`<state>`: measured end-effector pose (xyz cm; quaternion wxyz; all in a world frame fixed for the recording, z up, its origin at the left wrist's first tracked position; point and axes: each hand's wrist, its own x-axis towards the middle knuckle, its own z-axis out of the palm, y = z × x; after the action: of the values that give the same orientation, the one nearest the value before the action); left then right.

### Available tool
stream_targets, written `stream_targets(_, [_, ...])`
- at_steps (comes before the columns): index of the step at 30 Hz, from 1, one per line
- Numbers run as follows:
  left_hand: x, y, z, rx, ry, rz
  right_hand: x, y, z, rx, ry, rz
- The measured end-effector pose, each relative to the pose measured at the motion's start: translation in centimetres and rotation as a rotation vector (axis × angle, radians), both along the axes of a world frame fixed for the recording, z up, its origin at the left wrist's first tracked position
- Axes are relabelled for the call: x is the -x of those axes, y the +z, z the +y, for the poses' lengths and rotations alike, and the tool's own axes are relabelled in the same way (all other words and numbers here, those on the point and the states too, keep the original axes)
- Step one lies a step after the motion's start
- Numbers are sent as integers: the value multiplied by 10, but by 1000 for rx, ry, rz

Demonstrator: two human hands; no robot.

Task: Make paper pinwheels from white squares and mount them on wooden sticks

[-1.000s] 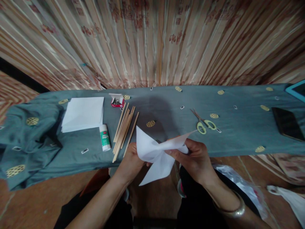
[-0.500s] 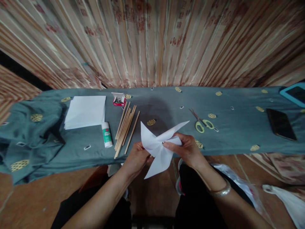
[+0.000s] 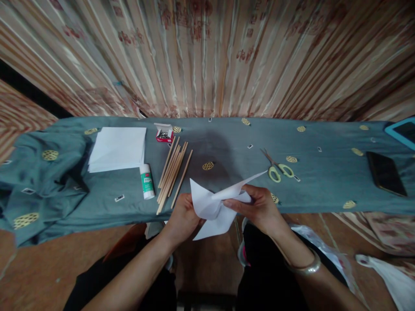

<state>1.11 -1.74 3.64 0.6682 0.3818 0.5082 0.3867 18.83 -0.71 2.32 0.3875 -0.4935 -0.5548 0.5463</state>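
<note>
A white paper pinwheel (image 3: 207, 205) is held in front of me, over the table's near edge. My left hand (image 3: 184, 216) is closed at its left side, with the fingertips hidden behind the paper. On the right, my right hand (image 3: 257, 206) pinches the pinwheel, its thumb pressed at the centre and the other fingers behind a blade. Left of the pinwheel lie several wooden sticks (image 3: 173, 170). A green-handled pair of scissors (image 3: 275, 166) rests on the cloth beyond my right hand.
A grey-green cloth (image 3: 324, 181) covers the table. On the left are a stack of white paper (image 3: 118, 147), a glue stick (image 3: 147, 181) and an open red box of small metal pieces (image 3: 164, 134). A phone (image 3: 385, 172) and a blue-framed device (image 3: 403, 131) lie far right. A curtain (image 3: 207, 65) hangs behind.
The pinwheel has tilted and its blades have shifted. My right thumb now covers the metal dot that showed at its centre. Both hands keep hold, and the view has shifted slightly.
</note>
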Motion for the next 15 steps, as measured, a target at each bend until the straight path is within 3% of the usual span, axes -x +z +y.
stream_targets(10, [3,1,0,-34,-41,-13,-6,-5,-2,-12,18,-15])
stream_targets(15, [8,2,0,-163,-55,5,-9,2,-9,-120,22,-61])
